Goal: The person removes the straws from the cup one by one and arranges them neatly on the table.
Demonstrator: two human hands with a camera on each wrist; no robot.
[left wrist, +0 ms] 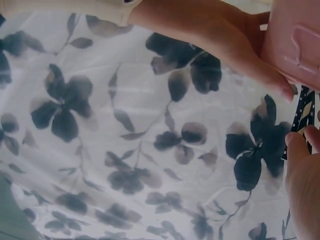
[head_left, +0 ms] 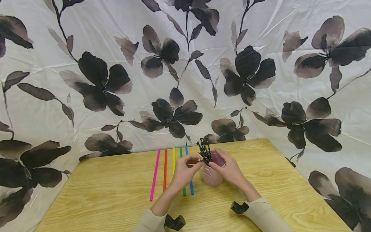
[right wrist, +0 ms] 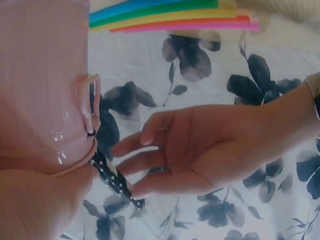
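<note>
A bundle of black, white-dotted straws (head_left: 204,152) stands in a pink cup (head_left: 212,177), fanned toward its left side. My left hand (head_left: 186,170) is beside the bundle, thumb and fingertips pinching at a dotted straw near the rim. In the left wrist view, those fingertips are on the dotted straws (left wrist: 303,112). My right hand (head_left: 231,169) grips the cup by its rim, thumb in front and fingers round the far side. In the right wrist view, the cup (right wrist: 42,85) shows a thin raised outline on its wall.
Pink (head_left: 155,175), red (head_left: 165,169), yellow (head_left: 174,158), green (head_left: 184,191) and blue (head_left: 191,188) sticks lie side by side on the wooden table (head_left: 101,193), left of the cup. My left forearm passes over some of them. Flowered cloth (head_left: 203,106) hangs behind the table.
</note>
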